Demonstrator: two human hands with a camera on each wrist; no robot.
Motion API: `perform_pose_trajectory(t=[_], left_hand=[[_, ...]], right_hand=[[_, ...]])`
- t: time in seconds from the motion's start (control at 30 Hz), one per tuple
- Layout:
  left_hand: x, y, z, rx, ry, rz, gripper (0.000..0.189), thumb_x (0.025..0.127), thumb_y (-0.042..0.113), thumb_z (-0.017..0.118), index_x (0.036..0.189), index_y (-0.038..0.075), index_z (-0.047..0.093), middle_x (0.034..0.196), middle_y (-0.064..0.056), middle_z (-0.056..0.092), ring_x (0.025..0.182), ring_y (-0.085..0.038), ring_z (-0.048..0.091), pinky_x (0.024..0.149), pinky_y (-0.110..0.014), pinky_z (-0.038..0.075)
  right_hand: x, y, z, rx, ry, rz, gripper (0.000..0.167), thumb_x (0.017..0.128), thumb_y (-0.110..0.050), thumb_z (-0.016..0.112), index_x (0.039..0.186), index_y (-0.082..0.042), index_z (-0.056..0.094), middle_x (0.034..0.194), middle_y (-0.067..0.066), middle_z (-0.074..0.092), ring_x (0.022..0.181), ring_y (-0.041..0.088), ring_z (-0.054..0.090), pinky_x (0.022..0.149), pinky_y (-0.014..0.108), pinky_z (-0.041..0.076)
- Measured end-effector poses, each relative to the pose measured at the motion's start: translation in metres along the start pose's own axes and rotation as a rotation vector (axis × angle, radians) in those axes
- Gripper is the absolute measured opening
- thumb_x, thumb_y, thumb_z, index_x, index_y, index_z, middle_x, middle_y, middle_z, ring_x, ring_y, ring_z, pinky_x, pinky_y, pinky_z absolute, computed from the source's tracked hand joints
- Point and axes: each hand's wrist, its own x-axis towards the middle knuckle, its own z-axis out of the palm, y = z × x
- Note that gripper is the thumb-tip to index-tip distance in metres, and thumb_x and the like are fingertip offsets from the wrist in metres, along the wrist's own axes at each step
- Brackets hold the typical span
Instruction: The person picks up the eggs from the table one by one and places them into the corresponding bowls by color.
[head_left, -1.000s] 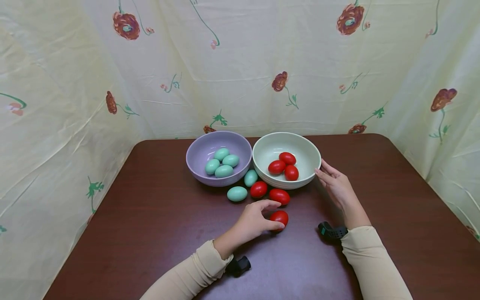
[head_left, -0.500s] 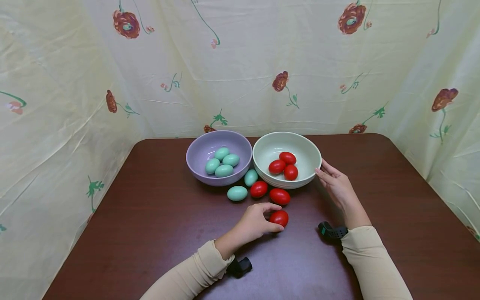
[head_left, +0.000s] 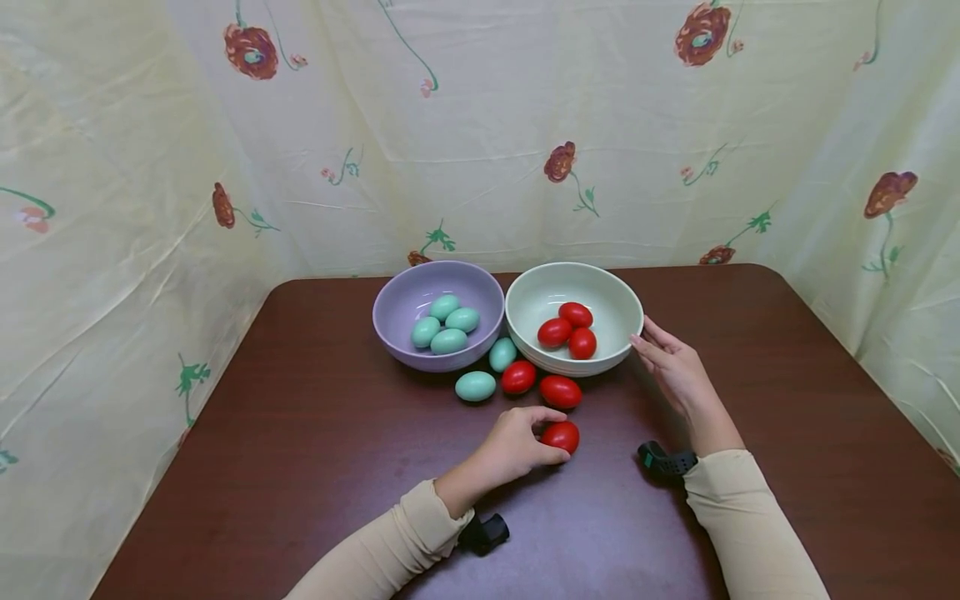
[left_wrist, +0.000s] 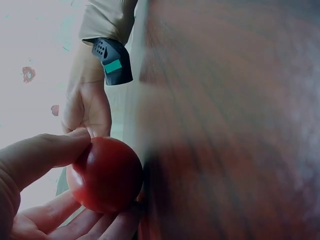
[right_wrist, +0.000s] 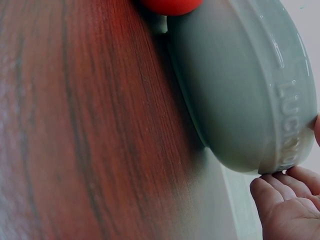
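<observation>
My left hand (head_left: 513, 446) pinches a glossy red egg (head_left: 563, 436) near the middle of the table. In the left wrist view the thumb lies on one side of this egg (left_wrist: 111, 175) and the fingers on the other. Fingertips of my right hand (head_left: 680, 377) touch the right side of the pale green bowl (head_left: 626, 310), with three red eggs inside. In the right wrist view the fingers (right_wrist: 280, 192) rest against the bowl's outer wall (right_wrist: 220, 85), below the rim.
The purple bowl (head_left: 388, 321) with several mint-green eggs stands left of the pale green one, rims side by side. In front lie two mint eggs, one of them (head_left: 476, 386) further left, and two red eggs, including one (head_left: 560, 392) just beyond my left hand.
The left fingers have settled around the red egg, with the index finger drawn slightly toward me. The egg has shifted very slightly right. The right hand stays at the bowl.
</observation>
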Motion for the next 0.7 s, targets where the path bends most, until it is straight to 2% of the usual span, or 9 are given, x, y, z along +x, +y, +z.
perform_pose_trajectory(t=[0.27,0.5,0.7], left_hand=[[-0.001,0.007,-0.01,-0.042,0.025,0.006,0.044,0.077,0.013,0.084,0.119,0.007,0.072,0.111,-0.009,0.074,0.097,-0.022,0.07,0.078,-0.023,0.056],[0.005,0.018,-0.023,-0.102,0.018,-0.009,0.044,0.079,0.014,0.082,0.121,0.009,0.071,0.111,-0.01,0.072,0.098,-0.024,0.069,0.075,-0.025,0.056],[0.015,0.03,-0.038,-0.086,0.031,0.034,0.045,0.081,0.017,0.081,0.124,0.01,0.07,0.119,-0.008,0.071,0.103,-0.02,0.064,0.083,-0.026,0.054]], right_hand=[[0.001,-0.001,0.001,-0.03,0.007,0.007,0.077,0.099,-0.023,0.061,0.158,-0.008,0.014,0.167,0.01,0.006,0.153,0.022,0.014,0.117,0.03,0.023],[0.0,0.0,0.001,-0.038,0.007,0.008,0.077,0.099,-0.023,0.06,0.158,-0.008,0.013,0.167,0.011,0.005,0.153,0.021,0.014,0.118,0.03,0.022],[0.0,0.0,0.001,-0.039,0.005,0.007,0.077,0.1,-0.023,0.06,0.158,-0.008,0.011,0.166,0.011,0.004,0.153,0.022,0.013,0.119,0.033,0.02]])
